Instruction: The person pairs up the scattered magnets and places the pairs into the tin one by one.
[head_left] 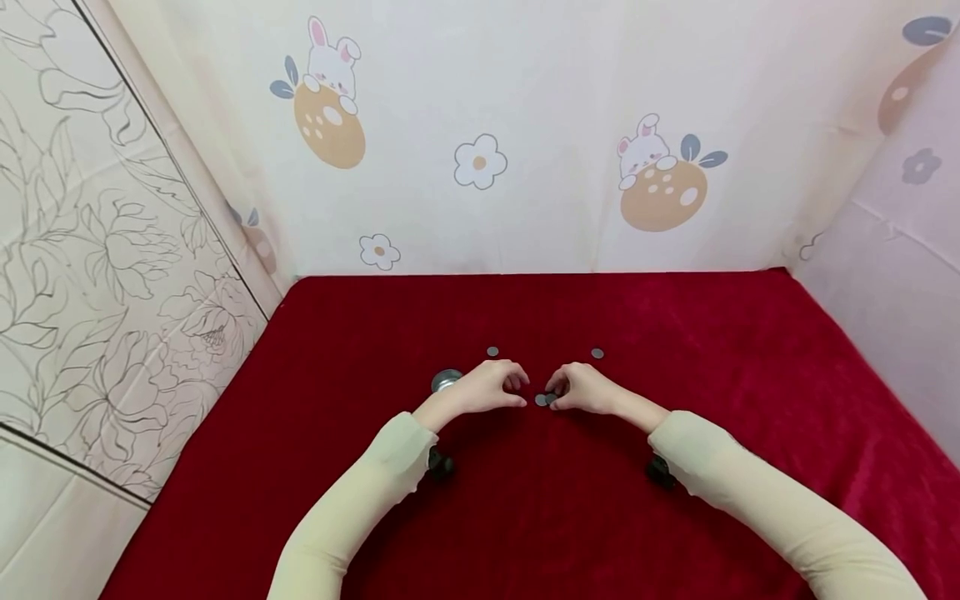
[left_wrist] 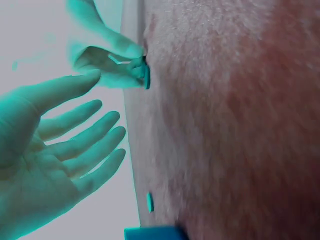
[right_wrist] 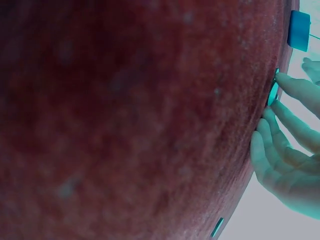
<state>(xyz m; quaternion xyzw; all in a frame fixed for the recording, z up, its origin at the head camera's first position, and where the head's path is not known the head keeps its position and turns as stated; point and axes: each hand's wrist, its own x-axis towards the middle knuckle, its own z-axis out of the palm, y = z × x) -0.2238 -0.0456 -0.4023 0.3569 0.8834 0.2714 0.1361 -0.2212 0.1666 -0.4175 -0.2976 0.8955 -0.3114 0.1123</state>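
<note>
- The right hand (head_left: 588, 387) has its thumb and fingertips pinched about a grey disc (head_left: 551, 399) on the cloth; the fingers cover part of it, so its full outline is hidden.
- A second disc (head_left: 541, 401) lies just left of that one, overlapping it or touching it – the head view is too small to tell which.
- The left hand (head_left: 495, 386) holds nothing; its fingers are apart and loosely bent, near the pair of discs, and the left wrist view shows its palm. The two hands do not touch.
- Beyond the hands, on the cloth, lie a far left disc (head_left: 492, 351) and a far right disc (head_left: 597, 353), well apart; any markings are too small to read.
- A round metal object (head_left: 446, 379) sits behind the left wrist, which hides its lower part.
- Both wrist views are tinted teal and include a blue block (right_wrist: 299, 31), cut off at the bottom of the left one; whether it is the metal object, I cannot tell.
- Pale sleeves (head_left: 375, 467) cover the forearms and run out of frame; a dark device (head_left: 440, 464) under each cuff is partly hidden.
- Red cloth (head_left: 540, 517) spreads beneath everything – blurred in both wrist views – and a rabbit-print curtain (head_left: 555, 83) rises behind.
</note>
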